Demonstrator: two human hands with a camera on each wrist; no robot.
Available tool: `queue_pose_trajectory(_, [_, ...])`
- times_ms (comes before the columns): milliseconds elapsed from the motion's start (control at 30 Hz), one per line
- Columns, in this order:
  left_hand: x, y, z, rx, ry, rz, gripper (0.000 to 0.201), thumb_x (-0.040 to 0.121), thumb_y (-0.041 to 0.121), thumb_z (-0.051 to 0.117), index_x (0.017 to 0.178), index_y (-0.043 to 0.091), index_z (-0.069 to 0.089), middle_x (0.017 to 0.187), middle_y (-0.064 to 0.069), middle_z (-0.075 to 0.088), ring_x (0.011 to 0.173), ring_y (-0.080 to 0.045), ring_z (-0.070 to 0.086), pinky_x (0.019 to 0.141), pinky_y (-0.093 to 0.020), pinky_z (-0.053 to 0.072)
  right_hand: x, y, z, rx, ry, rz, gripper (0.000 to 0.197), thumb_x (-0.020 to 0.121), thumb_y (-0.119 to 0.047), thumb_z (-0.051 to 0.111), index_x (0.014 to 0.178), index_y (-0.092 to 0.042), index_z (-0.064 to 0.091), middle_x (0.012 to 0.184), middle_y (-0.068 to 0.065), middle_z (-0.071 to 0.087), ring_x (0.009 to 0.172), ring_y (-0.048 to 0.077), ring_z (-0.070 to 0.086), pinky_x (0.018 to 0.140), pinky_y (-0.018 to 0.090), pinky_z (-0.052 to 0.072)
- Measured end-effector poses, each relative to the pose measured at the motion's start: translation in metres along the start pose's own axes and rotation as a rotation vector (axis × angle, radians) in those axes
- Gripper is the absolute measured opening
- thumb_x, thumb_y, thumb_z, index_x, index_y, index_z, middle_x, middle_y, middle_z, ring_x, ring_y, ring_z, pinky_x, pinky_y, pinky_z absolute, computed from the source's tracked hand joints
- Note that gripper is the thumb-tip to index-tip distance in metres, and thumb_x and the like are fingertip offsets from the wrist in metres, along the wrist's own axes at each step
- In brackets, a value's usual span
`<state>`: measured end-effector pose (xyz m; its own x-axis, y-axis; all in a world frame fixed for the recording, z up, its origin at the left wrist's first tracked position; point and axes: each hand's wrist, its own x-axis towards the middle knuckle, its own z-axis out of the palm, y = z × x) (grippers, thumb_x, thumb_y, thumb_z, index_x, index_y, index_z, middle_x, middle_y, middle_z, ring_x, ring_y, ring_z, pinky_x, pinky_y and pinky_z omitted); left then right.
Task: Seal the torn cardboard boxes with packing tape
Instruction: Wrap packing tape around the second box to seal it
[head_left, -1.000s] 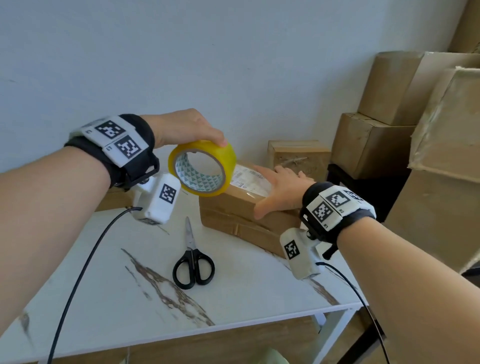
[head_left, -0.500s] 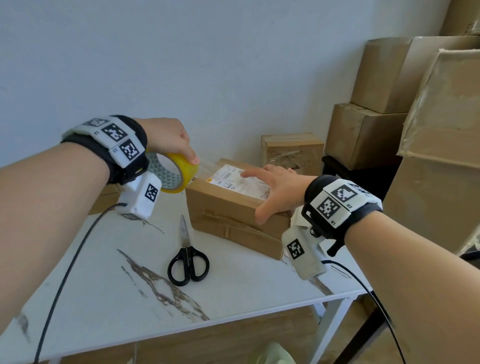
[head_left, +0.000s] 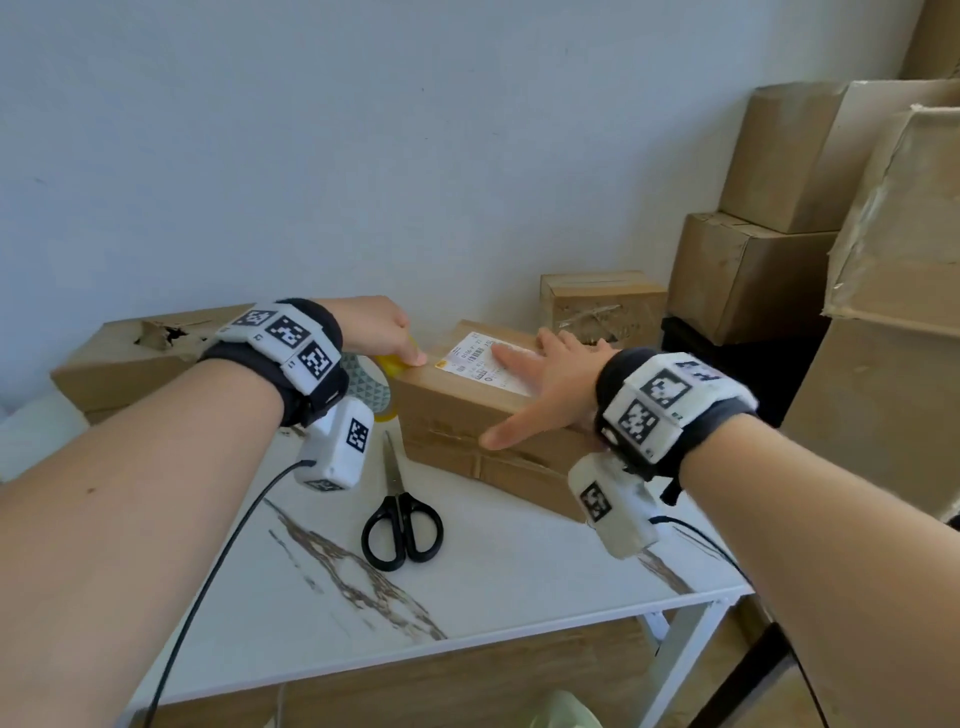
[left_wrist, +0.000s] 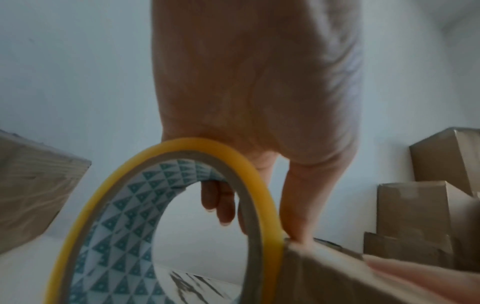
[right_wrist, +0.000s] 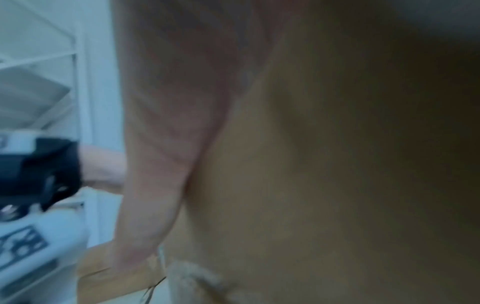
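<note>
A brown cardboard box (head_left: 457, 410) with a white shipping label (head_left: 475, 358) lies on the marble-patterned table (head_left: 291, 587). My right hand (head_left: 540, 384) lies flat on the box top, fingers straight and thumb down the near side. My left hand (head_left: 384, 332) grips a yellow tape roll (head_left: 387, 364) at the box's left top edge. In the left wrist view the tape roll (left_wrist: 166, 205) stands upright against the box corner (left_wrist: 311, 265), fingers through its core and thumb outside. The right wrist view is blurred, filled by the right hand (right_wrist: 166, 144) against the box (right_wrist: 337, 164).
Black-handled scissors (head_left: 401, 514) lie on the table in front of the box. A torn flat box (head_left: 135, 358) lies at the back left, a small box (head_left: 602, 306) behind. Stacked cartons (head_left: 769, 228) crowd the right side. The table's front edge is near.
My left hand has lowered the tape roll from above the table down to the box's left top edge. My right hand stays flat on the box, slid slightly leftward.
</note>
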<state>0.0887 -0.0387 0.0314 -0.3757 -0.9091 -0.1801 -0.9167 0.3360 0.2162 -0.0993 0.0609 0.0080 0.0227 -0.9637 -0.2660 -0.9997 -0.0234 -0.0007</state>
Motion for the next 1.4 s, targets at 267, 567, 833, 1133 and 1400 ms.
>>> queue_pose_trajectory(267, [-0.004,-0.009,0.006,-0.063,-0.027,0.075,0.032,0.088,0.044,0.060,0.082,0.014,0.052,0.082,-0.001,0.052,0.079,-0.018,0.048,0.070,-0.030,0.033,0.029,-0.050,0.006,0.080,0.075,-0.002,0.106,0.069,-0.073,0.058,0.147,-0.043,-0.006,0.159,0.008,-0.014,0.145,0.030,-0.017,0.109,0.067,-0.004])
queue_pose_trajectory(567, [-0.008,-0.032,0.007,-0.262,-0.044,0.155,0.042,0.073,0.058,0.056,0.067,0.018,0.045,0.074,-0.002,0.047,0.067,-0.018,0.043,0.067,-0.033,0.033,0.036,-0.067,-0.041,0.039,-0.097,-0.008,0.100,0.072,-0.047,0.073,0.150,-0.029,0.014,0.146,0.003,0.037,0.121,0.028,0.046,0.086,0.032,0.040])
queue_pose_trajectory(833, [-0.020,-0.062,0.000,-0.697,0.053,0.074,0.035,0.059,0.048,0.059,0.078,0.019,0.063,0.089,-0.009,0.063,0.081,-0.023,0.055,0.075,-0.032,0.040,0.038,-0.075,-0.041,0.067,-0.028,-0.048,0.082,0.056,-0.046,0.080,0.124,-0.035,0.036,0.091,-0.004,0.049,0.081,0.017,0.054,0.076,0.036,0.052])
queue_pose_trajectory(1133, [-0.048,-0.062,-0.046,-1.251,0.313,0.138,0.023,0.090,0.040,0.054,0.078,0.020,0.056,0.067,-0.002,0.057,0.060,-0.016,0.060,0.069,-0.030,0.048,0.025,-0.079,-0.071,0.329,0.224,-0.187,0.077,0.055,-0.049,0.080,0.113,-0.037,0.032,0.105,0.004,0.051,0.088,0.019,0.055,0.063,0.031,0.046])
queue_pose_trajectory(1400, [-0.057,-0.022,-0.070,-1.369,0.293,0.207,0.039,0.088,0.046,0.052,0.067,0.014,0.049,0.060,-0.001,0.041,0.054,-0.015,0.046,0.074,-0.034,0.044,0.012,-0.057,-0.061,0.744,0.415,-0.243,0.070,0.065,-0.030,0.083,0.113,-0.027,0.033,0.114,0.004,0.048,0.093,0.017,0.053,0.062,0.024,0.042])
